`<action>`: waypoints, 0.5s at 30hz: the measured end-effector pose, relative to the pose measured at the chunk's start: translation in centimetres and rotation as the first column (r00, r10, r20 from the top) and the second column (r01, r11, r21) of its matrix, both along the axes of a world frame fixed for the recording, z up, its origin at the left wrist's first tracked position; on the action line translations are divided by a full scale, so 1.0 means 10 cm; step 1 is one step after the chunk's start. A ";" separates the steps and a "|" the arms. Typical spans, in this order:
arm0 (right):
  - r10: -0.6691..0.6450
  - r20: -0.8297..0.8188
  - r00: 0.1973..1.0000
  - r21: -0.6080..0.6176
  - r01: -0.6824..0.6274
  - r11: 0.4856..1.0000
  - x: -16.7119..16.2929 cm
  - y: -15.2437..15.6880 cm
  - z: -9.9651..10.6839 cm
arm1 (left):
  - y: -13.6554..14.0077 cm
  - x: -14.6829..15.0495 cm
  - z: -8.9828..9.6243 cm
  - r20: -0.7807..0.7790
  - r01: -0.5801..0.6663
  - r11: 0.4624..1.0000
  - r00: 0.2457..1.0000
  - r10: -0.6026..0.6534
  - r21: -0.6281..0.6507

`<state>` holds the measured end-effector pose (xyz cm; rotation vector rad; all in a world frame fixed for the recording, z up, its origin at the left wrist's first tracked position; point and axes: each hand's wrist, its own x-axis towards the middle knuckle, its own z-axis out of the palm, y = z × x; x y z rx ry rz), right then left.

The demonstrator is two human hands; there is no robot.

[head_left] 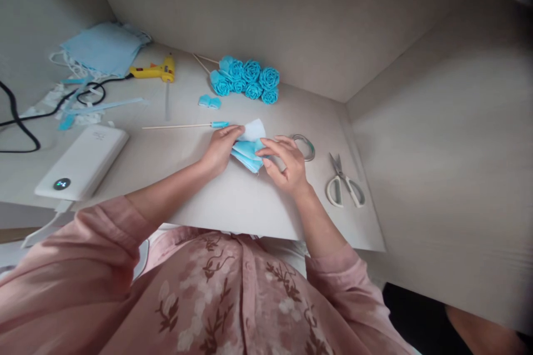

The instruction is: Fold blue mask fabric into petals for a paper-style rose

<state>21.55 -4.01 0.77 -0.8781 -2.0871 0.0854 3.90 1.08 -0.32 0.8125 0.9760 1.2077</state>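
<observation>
My left hand (222, 147) is closed on a small stack of thin fabric pieces (247, 151), light blue with one white side folded up. They look like face mask material. The fingertips and thumb of my right hand (287, 161) are at the right edge of the same stack, apparently pinching a blue layer. Just beyond my left hand lies a thin wooden stick (177, 126) with a blue wrapped tip (220, 124). Small cut blue pieces (209, 102) rest farther back. A roll of tape (308, 147) sits partly behind my right hand.
Several blue fabric roses (252, 71) lie by the back wall. At the left are a yellow glue gun (160, 70), a pile of face masks (102, 49), scraps, a black cable (114, 80) and a white power bank (83, 161). Scissors (345, 180) lie at the right.
</observation>
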 end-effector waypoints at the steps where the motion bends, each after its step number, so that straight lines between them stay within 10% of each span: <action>1: 0.001 -0.001 1.000 0.014 -0.001 1.000 0.00 0.00 0.00 | 0.01 0.00 0.00 0.008 -0.006 1.000 1.000 0.006 -0.004; 8: 0.006 -0.089 0.996 0.044 -0.002 0.999 0.00 -0.04 -0.02 | 0.06 -0.04 0.01 0.015 -0.100 0.995 0.995 0.100 0.009; 15: -0.394 -0.263 0.881 -0.203 0.349 0.915 -0.01 0.01 -0.04 | 0.02 -0.04 0.02 0.064 -0.020 0.998 0.998 0.016 0.054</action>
